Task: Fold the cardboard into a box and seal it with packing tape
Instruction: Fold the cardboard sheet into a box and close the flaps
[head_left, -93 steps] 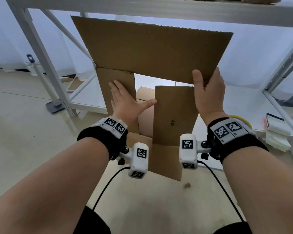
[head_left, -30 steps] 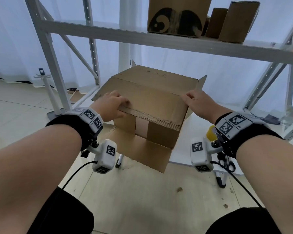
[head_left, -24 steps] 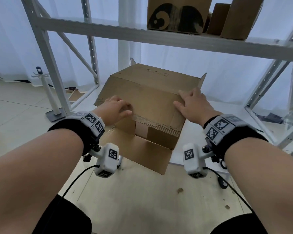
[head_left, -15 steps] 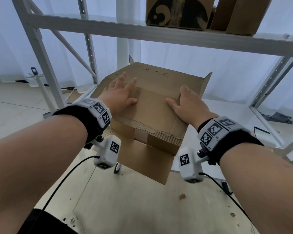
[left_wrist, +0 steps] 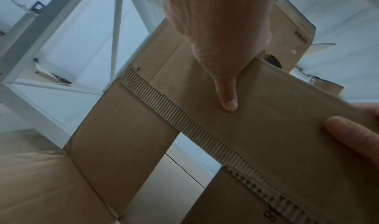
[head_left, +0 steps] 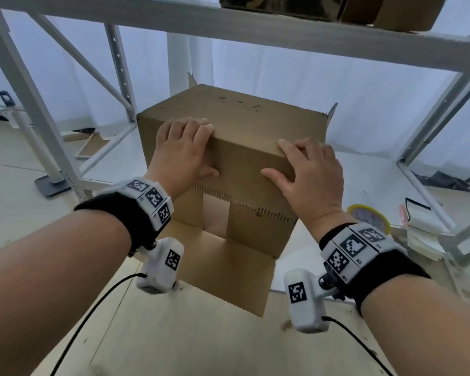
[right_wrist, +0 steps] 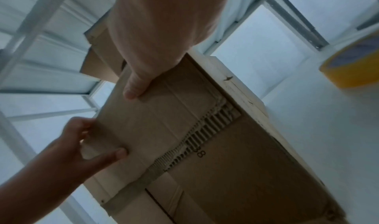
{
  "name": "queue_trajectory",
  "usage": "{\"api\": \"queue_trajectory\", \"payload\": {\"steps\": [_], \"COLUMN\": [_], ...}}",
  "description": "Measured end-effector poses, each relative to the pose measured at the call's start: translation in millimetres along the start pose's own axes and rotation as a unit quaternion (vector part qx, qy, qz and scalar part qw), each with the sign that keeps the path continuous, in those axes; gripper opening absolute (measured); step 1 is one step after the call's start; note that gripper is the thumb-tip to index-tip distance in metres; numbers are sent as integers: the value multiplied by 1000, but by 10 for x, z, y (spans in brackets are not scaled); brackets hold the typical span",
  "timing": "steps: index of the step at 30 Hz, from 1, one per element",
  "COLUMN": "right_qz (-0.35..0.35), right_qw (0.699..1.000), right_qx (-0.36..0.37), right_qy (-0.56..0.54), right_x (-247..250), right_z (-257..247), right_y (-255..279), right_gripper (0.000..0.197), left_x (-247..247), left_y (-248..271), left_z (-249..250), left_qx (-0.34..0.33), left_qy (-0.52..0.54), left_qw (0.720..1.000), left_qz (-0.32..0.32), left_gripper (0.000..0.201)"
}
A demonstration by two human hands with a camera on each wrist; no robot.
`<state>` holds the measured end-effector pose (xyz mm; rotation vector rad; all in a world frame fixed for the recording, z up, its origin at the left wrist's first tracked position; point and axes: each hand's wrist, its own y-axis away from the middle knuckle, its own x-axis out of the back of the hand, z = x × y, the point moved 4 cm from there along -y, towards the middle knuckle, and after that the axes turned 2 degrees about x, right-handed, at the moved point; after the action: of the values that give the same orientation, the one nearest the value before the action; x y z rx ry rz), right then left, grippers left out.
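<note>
Cardboard, plain brown and corrugated, makes up the box [head_left: 228, 131], which lies on its side at the near edge of the white worktop [head_left: 364, 169] with its open end facing the person. At that end the upper flap [head_left: 244, 169] is folded down over the opening. The left hand [head_left: 182, 150] and the right hand [head_left: 312, 175] both press on it, fingers curled over the fold line at the top edge, thumbs flat on the flap's face. Neither hand carries anything else. Below the flap, 2 side flaps [head_left: 251, 232] are turned inward with a gap between them, and the bottom flap [head_left: 223, 270] lies out flat toward the person.

This looks like the flap-closing step at 1 end, about midway through the folding, with no tape on the box anywhere in view. The next move calls for bringing the bottom flap up to meet the upper one while 1 hand keeps the upper flap down, so the seam closes squarely before taping. A yellow tape roll [head_left: 369, 217] sits on the worktop just right of the right wrist, within easy reach.

Writing is sparse. The right side flap carries small dark print just under the upper flap's corrugated edge; the right wrist view shows "38" [right_wrist: 200, 153], the rest hidden. Small printed marks [head_left: 239, 103] on the box's top face are too small to read.
</note>
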<state>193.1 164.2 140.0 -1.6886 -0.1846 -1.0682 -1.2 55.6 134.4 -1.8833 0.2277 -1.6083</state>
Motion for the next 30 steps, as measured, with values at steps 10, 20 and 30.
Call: {"api": "queue_trajectory", "payload": {"steps": [10,20,30], "right_qz": [-73,16,-59], "right_qw": [996,999,995], "right_qx": [14,18,34], "right_qy": [51,46,78], "right_x": [-148,-477,-360], "right_z": [-60,-177,-345], "right_y": [-378,-230,-106], "right_gripper": [53,59,76], "left_x": [-165,-284,-70], "left_y": [-198,-206,16], "left_z": [328,437,293], "left_qx": [8,24,-31], "left_qy": [-29,-16,-77], "left_qw": [999,999,994], "left_qz": [-19,-17,-70], "left_gripper": [83,88,89]}}
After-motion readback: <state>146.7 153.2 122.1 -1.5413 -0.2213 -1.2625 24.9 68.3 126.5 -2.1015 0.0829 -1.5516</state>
